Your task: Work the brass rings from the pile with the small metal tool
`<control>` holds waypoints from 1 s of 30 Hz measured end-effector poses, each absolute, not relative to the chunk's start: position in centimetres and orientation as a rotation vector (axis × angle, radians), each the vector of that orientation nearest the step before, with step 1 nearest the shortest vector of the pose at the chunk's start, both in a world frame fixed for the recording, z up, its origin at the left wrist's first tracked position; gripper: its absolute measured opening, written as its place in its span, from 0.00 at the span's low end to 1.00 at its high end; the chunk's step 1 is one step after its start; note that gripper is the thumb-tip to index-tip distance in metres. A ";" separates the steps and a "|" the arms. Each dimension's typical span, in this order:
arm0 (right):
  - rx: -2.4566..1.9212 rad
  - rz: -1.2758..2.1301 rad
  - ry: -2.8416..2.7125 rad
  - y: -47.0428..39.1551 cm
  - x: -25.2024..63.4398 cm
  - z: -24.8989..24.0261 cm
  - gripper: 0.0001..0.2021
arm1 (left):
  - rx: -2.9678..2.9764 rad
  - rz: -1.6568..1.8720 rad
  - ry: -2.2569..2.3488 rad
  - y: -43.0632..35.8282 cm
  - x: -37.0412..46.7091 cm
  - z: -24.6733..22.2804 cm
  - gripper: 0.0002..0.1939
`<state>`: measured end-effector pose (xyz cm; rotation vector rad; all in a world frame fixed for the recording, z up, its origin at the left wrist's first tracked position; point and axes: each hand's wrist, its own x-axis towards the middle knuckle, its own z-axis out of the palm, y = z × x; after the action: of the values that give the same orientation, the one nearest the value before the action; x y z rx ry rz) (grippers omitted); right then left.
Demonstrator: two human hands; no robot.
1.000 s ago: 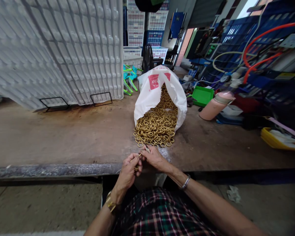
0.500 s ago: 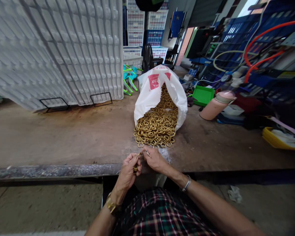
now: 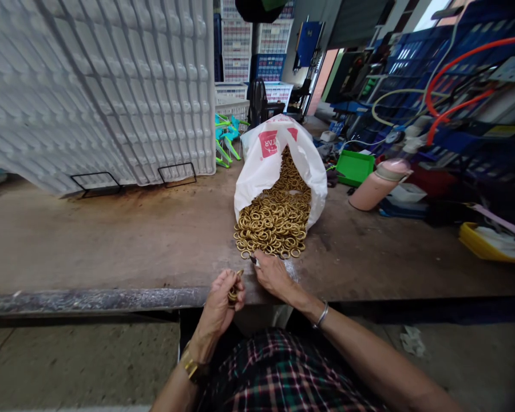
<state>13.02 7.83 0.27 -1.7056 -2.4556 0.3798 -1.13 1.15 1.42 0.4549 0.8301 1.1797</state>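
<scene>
Brass-coloured rings (image 3: pixel 274 220) spill in a heap from a torn white plastic bag (image 3: pixel 253 154) onto the worktable. At the table's front edge, my left hand (image 3: pixel 223 297) is closed around several rings, one of them pinched upright between thumb and finger. My right hand (image 3: pixel 272 274) lies just below the front of the heap. Its fingers are closed on a small slim tool (image 3: pixel 253 260), dark at the end and whitish beside the fingers; its kind is not clear. The two hands are apart.
Tall white ribbed panels (image 3: pixel 141 86) stand on black wire stands (image 3: pixel 96 183) at the left. On the right are a green tray (image 3: pixel 355 167), a pink bottle (image 3: pixel 380 184) and a yellow tray (image 3: pixel 493 246). Green-and-blue clips (image 3: pixel 227 140) lie behind the bag.
My right hand has moved away from my left, up and right toward the heap, with the small tool. My left hand has drawn slightly left and down, still holding rings.
</scene>
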 end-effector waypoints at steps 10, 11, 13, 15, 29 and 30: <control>-1.766 0.277 -2.495 9.7 10.9 -0.6 0.13 | 0.335 1.197 0.811 1.5 -1.8 0.4 0.12; -1.776 0.276 -2.502 9.7 10.8 -0.7 0.12 | 0.332 1.187 0.802 1.5 -1.9 0.5 0.11; -1.789 0.275 -2.507 9.9 10.8 -0.7 0.12 | 0.321 1.162 0.780 1.7 -2.0 0.5 0.12; -1.801 0.283 -2.504 10.0 10.9 -0.7 0.11 | 0.300 1.141 0.757 1.8 -2.0 0.4 0.12; -1.493 0.650 -2.308 6.7 12.2 0.7 0.08 | 0.369 1.194 1.080 2.0 -1.1 1.1 0.23; -1.489 0.655 -2.333 6.3 12.1 1.2 0.09 | 0.398 1.182 1.161 1.7 -1.2 1.0 0.26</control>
<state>12.15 6.30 1.16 -1.4886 -2.3326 0.6553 -1.19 1.75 0.96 0.3980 1.1613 1.1816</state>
